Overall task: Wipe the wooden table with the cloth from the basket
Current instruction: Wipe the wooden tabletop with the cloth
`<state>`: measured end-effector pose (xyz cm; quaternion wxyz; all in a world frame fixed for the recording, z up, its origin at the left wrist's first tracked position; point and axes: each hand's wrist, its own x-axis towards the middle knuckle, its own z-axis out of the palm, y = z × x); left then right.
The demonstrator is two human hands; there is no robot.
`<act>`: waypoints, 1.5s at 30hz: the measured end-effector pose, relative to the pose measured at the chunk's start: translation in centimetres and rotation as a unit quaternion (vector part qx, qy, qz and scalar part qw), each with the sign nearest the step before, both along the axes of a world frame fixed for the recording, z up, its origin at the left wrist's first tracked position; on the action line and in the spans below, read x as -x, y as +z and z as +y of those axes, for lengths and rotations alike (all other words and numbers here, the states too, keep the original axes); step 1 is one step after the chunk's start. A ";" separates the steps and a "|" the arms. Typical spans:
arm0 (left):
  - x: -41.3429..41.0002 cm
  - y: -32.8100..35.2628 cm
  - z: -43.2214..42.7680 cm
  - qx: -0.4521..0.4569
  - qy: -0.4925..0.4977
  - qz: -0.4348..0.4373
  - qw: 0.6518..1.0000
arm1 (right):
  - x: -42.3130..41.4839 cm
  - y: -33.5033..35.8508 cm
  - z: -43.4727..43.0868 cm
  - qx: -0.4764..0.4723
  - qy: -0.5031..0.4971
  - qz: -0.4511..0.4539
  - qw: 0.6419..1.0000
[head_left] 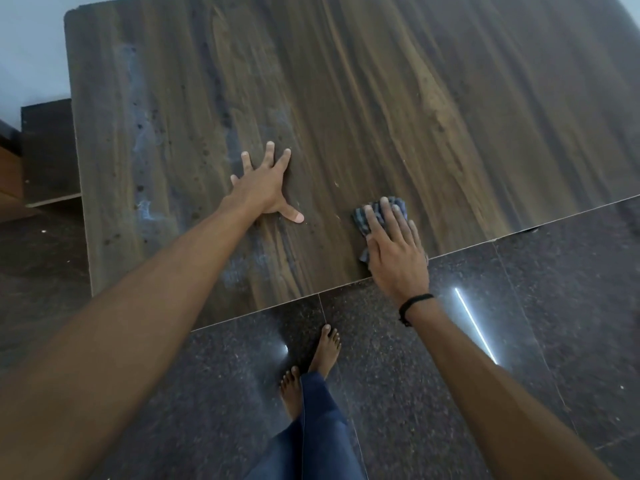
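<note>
a barefoot person in blue trousers [311, 427] stands on a dark polished floor [519, 323], feet [325, 348] just short of the near edge of the table [381, 98]. the right hand [394, 258], a black band [414, 301] at its wrist, lies flat with its fingers straight, pressing the cloth [362, 220] onto the wood right at that near edge; the heel of the hand overhangs the edge. the cloth, a checked grey-blue rag, is bunched under the fingers, its long axis running with them from the edge inward, and it shows past the fingertips and beside the forefinger. to its left and farther in, well apart from it, the left hand [266, 188] is planted palm down, fingers splayed wide, holding nothing. whitish smears [145, 209] streak the wood left of that hand and in a band toward the left edge. beyond both hands the brown top runs bare to its far left corner and out of sight to the right, leaving open wood on every side but the near one. a low dark block [48, 150] sits by the left edge on the floor, below a pale wall [31, 46].
</note>
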<state>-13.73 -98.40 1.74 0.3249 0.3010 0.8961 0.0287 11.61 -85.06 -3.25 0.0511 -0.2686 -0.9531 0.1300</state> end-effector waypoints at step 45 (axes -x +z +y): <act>8.4 0.6 -3.0 0.027 0.070 -0.024 0.997 | 12.1 1.2 -0.6 0.007 0.279 -0.072 0.957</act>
